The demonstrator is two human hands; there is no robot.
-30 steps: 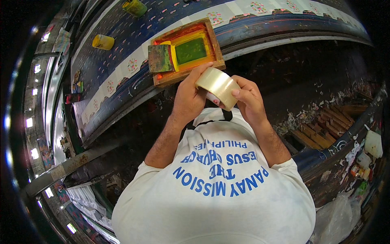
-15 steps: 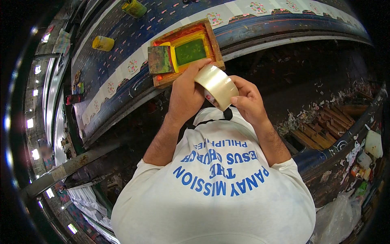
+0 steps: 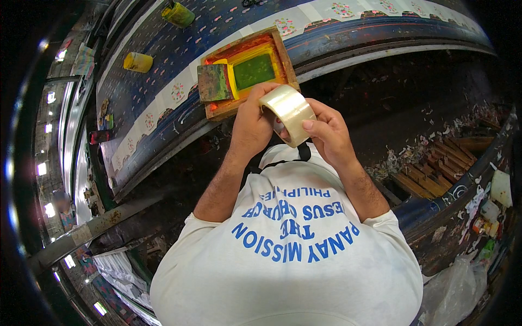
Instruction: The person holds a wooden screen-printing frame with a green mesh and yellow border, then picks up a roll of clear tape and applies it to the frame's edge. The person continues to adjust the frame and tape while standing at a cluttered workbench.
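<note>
A wide roll of clear packing tape (image 3: 293, 111) is held up in front of my chest between both hands. My left hand (image 3: 252, 120) grips its left side, with the fingers reaching into the core and partly hidden. On the right, my right hand (image 3: 329, 131) pinches the outer face, thumb resting on the tape surface. Just beyond the hands sits a wooden screen-printing frame (image 3: 284, 51), stained yellow and red, with a green mesh panel (image 3: 254, 71). A paint-smeared squeegee block (image 3: 214, 82) lies across its left side.
The long printing table (image 3: 163, 87) carries a white strip with printed floral motifs (image 3: 178, 92). Two yellow-stained containers (image 3: 138, 62) stand on it at the far left. To the right are wooden slats (image 3: 429, 171), scraps and a clear plastic bag (image 3: 459, 290). A metal rail (image 3: 92, 231) crosses the left.
The tape roll has turned slightly in my hands, and my right thumb has shifted a little left along it. Both hands keep hold of the roll.
</note>
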